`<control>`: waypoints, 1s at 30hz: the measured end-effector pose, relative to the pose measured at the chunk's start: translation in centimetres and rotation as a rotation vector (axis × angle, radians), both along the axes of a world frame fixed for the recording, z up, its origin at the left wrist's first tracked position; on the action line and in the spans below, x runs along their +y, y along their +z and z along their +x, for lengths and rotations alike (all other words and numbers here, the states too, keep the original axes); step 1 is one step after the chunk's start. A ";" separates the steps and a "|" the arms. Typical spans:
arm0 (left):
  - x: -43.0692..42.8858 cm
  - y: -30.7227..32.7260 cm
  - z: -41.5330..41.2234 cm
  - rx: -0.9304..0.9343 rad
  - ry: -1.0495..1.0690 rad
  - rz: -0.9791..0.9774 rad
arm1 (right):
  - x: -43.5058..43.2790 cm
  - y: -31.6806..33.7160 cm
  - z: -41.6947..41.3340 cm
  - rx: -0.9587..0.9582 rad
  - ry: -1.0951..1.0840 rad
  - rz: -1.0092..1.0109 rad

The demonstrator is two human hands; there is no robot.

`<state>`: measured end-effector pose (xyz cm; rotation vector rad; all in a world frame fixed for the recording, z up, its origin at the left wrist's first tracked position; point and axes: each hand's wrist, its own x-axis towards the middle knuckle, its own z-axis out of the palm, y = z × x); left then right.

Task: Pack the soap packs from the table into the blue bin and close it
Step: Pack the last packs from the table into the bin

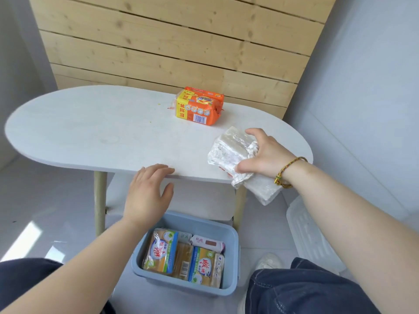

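My right hand (266, 154) grips a white soap pack (229, 150) wrapped in clear plastic, at the near right edge of the white oval table (90, 128); the pack partly overhangs the edge. An orange and yellow soap pack (199, 106) lies farther back on the table. My left hand (148, 191) rests with spread fingers on the table's front edge and holds nothing. On the floor below stands the open blue bin (229, 232), with several soap packs (179, 254) lying inside.
A translucent white lid (310, 236) lies on the floor to the right of the bin. Wooden table legs (99, 200) stand behind the bin. A slatted wooden wall (170, 41) backs the table. My knees in dark jeans (301, 288) flank the bin.
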<state>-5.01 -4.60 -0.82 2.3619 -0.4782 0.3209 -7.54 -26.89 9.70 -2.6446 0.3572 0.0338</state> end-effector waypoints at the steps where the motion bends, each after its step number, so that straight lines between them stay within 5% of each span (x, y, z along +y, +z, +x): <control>1: 0.2 -0.4 -0.7 -0.014 -0.002 -0.027 | 0.3 -0.3 -1.0 -0.008 0.003 0.045; 13: 1.5 -9.5 -2.0 0.459 0.081 0.124 | 4.9 -12.1 -7.5 0.062 -0.153 0.304; 30: 1.5 -18.3 -1.0 0.688 0.063 0.359 | 7.7 -27.8 -3.4 0.288 -0.685 0.035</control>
